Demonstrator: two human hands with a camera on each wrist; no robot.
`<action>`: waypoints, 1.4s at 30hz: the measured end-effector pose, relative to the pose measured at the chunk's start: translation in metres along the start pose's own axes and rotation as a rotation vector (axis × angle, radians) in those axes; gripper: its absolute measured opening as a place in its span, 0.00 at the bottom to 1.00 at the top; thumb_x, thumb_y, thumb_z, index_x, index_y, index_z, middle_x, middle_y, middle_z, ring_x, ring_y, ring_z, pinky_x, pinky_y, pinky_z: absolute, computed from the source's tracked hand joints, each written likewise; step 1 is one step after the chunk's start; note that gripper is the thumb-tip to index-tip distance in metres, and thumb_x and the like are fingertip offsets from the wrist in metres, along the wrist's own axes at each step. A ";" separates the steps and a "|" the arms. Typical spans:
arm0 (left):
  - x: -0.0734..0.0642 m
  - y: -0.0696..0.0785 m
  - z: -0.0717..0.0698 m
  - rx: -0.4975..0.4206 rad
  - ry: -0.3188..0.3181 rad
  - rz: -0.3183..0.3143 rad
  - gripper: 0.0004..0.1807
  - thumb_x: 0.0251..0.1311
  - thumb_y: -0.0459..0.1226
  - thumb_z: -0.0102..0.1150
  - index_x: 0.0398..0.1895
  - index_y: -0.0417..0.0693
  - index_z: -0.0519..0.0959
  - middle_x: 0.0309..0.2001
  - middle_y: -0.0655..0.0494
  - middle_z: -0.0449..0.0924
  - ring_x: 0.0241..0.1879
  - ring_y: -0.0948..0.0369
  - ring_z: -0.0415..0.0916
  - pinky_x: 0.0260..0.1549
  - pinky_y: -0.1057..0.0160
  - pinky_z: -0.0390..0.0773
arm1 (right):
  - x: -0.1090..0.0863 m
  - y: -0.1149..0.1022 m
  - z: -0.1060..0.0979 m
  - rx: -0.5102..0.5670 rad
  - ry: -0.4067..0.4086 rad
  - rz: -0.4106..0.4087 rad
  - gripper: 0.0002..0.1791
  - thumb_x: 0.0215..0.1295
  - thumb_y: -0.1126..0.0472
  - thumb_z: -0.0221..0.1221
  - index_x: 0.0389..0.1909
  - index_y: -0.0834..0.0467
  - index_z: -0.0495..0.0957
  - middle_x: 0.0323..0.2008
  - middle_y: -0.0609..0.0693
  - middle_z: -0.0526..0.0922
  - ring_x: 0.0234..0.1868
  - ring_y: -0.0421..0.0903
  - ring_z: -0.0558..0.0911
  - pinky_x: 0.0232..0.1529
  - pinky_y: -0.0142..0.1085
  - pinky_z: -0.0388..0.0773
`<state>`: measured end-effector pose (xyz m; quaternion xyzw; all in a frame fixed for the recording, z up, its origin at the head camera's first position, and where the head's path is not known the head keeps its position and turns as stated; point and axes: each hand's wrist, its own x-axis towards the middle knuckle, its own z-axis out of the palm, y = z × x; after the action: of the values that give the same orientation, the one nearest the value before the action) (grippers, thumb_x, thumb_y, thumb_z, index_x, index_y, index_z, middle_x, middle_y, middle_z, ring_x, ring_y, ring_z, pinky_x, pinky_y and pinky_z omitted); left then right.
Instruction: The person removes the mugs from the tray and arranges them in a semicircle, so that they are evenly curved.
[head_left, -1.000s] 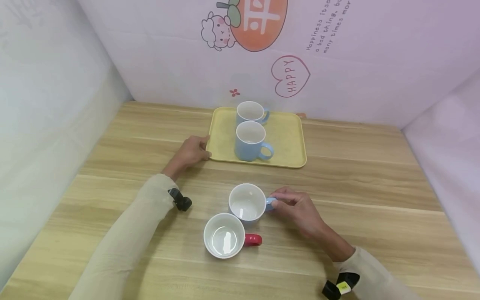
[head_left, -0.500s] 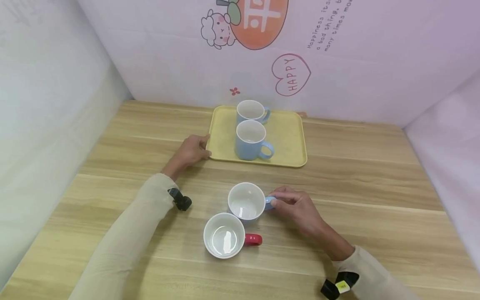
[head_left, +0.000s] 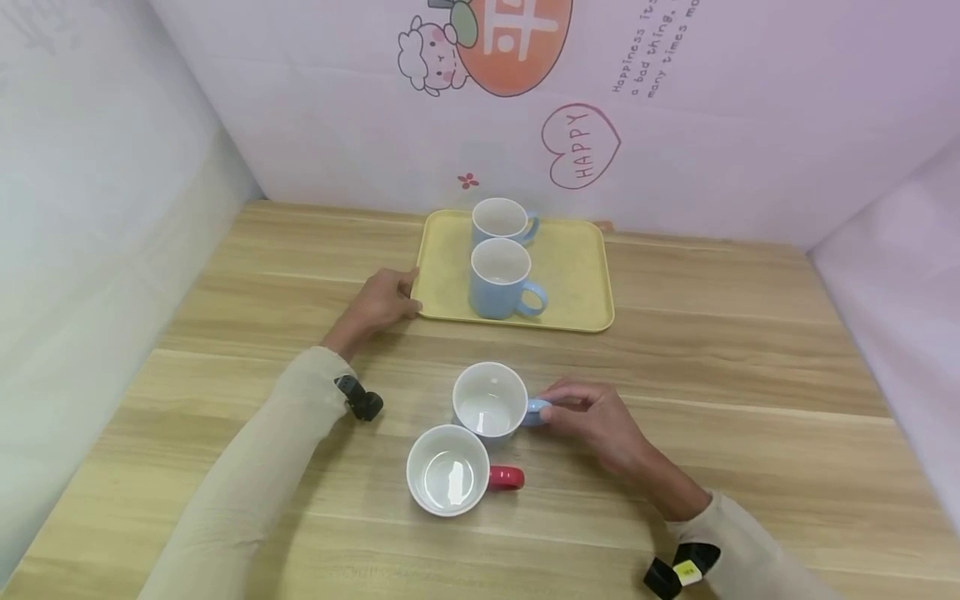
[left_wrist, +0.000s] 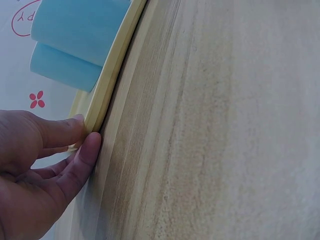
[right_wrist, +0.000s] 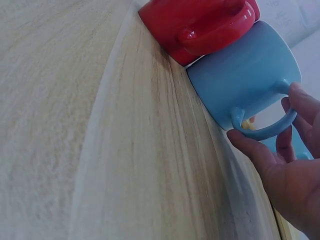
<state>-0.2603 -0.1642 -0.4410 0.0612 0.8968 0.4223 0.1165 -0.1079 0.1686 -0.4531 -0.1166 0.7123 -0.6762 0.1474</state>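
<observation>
We see a yellow tray (head_left: 576, 287) near the far edge of the surface (head_left: 750, 358), holding two upright blue mugs (head_left: 491, 297). The left hand (head_left: 375, 302) pinches the tray's left rim. With its grip pinching the handle (head_left: 536, 412), the right hand (head_left: 603, 423) holds a third blue mug (head_left: 489, 400), upright against a red mug (right_wrist: 175, 25) farther from that edge; we view white insides in both.

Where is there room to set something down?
The wooden table is bare right of the yellow tray and left of the left sleeve. So is the tray's right end, past the front tray mug. It's crowded where the right hand grips the nearer blue mug beside the red mug.
</observation>
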 end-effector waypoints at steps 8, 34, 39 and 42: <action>-0.001 0.000 0.000 0.007 0.005 0.003 0.36 0.58 0.28 0.66 0.71 0.36 0.65 0.36 0.43 0.82 0.25 0.58 0.66 0.25 0.64 0.69 | 0.000 0.003 -0.006 0.007 -0.067 -0.004 0.09 0.62 0.71 0.66 0.41 0.72 0.84 0.36 0.55 0.83 0.38 0.46 0.80 0.42 0.36 0.81; 0.002 -0.003 0.000 0.027 -0.005 0.008 0.37 0.59 0.29 0.65 0.72 0.36 0.63 0.34 0.45 0.81 0.25 0.60 0.67 0.26 0.65 0.69 | -0.008 -0.002 -0.004 -0.122 -0.047 0.009 0.11 0.57 0.69 0.70 0.40 0.68 0.86 0.32 0.56 0.82 0.35 0.46 0.79 0.36 0.33 0.77; 0.001 -0.002 0.000 0.024 -0.012 0.012 0.37 0.59 0.28 0.65 0.72 0.36 0.63 0.30 0.48 0.78 0.23 0.61 0.65 0.24 0.65 0.68 | -0.011 -0.001 -0.002 -0.113 -0.038 -0.019 0.11 0.56 0.71 0.70 0.40 0.70 0.85 0.30 0.55 0.82 0.34 0.45 0.79 0.35 0.32 0.77; 0.000 0.000 -0.001 0.030 -0.008 0.020 0.36 0.59 0.28 0.65 0.71 0.36 0.65 0.29 0.49 0.77 0.23 0.60 0.64 0.24 0.65 0.67 | -0.012 -0.001 -0.001 -0.101 -0.036 -0.019 0.11 0.56 0.71 0.70 0.40 0.71 0.85 0.30 0.55 0.82 0.34 0.44 0.79 0.34 0.32 0.77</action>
<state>-0.2606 -0.1647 -0.4407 0.0737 0.9018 0.4100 0.1149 -0.0974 0.1738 -0.4515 -0.1430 0.7416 -0.6386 0.1476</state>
